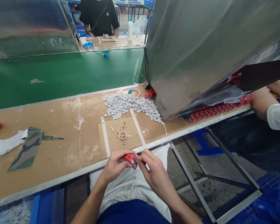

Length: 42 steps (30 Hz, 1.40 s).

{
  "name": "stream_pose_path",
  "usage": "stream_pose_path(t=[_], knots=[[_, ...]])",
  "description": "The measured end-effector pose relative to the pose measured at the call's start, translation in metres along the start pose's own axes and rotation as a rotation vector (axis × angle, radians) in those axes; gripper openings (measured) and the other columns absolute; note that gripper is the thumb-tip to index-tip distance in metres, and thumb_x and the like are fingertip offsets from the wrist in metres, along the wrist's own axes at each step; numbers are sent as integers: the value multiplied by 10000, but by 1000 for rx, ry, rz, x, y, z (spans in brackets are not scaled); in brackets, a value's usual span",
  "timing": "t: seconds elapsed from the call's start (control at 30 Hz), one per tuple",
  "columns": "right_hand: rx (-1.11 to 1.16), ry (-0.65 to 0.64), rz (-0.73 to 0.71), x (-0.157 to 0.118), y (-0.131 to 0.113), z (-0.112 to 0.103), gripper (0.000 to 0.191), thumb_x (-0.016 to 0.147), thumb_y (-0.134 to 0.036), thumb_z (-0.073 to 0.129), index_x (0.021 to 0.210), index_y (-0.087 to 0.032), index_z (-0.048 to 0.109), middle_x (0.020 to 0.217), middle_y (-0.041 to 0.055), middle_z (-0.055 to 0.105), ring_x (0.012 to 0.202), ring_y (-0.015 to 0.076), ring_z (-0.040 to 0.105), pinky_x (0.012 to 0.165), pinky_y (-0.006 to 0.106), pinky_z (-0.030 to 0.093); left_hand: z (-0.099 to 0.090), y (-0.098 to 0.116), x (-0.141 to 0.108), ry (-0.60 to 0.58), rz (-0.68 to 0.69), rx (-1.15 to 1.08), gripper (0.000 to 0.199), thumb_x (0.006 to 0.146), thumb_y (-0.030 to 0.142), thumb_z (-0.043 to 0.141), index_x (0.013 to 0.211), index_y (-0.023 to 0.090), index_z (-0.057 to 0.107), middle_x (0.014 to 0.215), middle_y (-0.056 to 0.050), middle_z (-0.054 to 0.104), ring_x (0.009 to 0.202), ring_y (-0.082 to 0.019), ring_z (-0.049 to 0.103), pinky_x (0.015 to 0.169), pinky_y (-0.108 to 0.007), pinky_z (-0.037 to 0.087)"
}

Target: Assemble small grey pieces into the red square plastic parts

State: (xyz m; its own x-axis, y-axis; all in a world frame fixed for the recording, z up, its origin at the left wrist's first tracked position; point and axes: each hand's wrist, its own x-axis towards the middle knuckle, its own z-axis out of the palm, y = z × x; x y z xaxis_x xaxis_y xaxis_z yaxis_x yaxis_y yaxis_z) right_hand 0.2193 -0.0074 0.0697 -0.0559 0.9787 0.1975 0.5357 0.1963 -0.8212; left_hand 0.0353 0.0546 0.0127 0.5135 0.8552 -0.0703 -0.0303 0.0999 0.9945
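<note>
Brown board covers the long surface (60,124), backed by a green belt (60,74) and a tilted metal chute (200,46) at the right. Both forearms rise from the near edge and meet just off the surface's front rim, above a white cloth (130,183) on the lap. Left hand (114,166) curls its fingers about the left end of a small red part (131,160); right hand (152,169) pinches the part's right end with thumb and forefinger. The hands are thus together, both closed on the part, which lies between them and near the surface's edge. Just beyond them sits a taped cardboard square (121,133) bearing a small round dish (122,134) and a thin stick (114,131). Farther off lies a heap of grey chips (130,105), a ring of tape (133,92) beside it. A row of red parts (210,112) lines the chute's foot. Camouflage cloth (29,147) and white cloth lie at the left. Another person's arm (268,105) rests at far right.
</note>
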Motion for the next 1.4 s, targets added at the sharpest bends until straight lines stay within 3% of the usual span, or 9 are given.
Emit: stream_pose_path(t=[0.33,0.6,0.8,1.13,1.27,1.4], knots=[[149,85,30,-10,-4,8,172,993,-117,530,867,-191,621,765,-13,503,672,113,509,619,212,405,5,23,-9,30,293,274,293,927,424,728,1125,209,757,968,-74,815,871,-173,754,815,-226,564],[613,-120,295,0,12,0,175,966,-352,647,907,-196,695,907,44,589,819,155,574,672,242,484,-3,27,-2,-49,439,349,325,933,371,721,1211,203,736,1002,-113,815,888,-193,777,816,-253,607],[781,-165,289,4,9,4,351,957,-480,652,779,-183,595,759,-9,518,684,121,481,649,244,423,-6,37,2,-123,438,349,264,956,356,693,1126,172,774,931,-115,814,822,-196,775,769,-255,608],[747,-129,303,-5,4,4,460,925,-604,630,746,-199,506,723,-30,443,644,115,398,585,232,368,-6,62,2,-291,631,644,246,1043,218,523,1164,166,731,953,-127,799,828,-202,767,723,-248,588],[746,-118,234,-7,6,-1,308,953,-475,658,843,-190,621,798,-2,521,717,129,486,685,256,426,-4,61,3,-237,687,620,232,1034,237,554,1194,181,713,993,-123,811,898,-211,783,792,-257,609],[748,-69,244,-8,6,1,249,959,-448,662,929,-202,673,869,21,564,790,148,560,732,267,474,-3,53,-1,-136,644,541,264,990,292,645,1225,186,699,999,-123,813,919,-209,784,824,-259,615]])
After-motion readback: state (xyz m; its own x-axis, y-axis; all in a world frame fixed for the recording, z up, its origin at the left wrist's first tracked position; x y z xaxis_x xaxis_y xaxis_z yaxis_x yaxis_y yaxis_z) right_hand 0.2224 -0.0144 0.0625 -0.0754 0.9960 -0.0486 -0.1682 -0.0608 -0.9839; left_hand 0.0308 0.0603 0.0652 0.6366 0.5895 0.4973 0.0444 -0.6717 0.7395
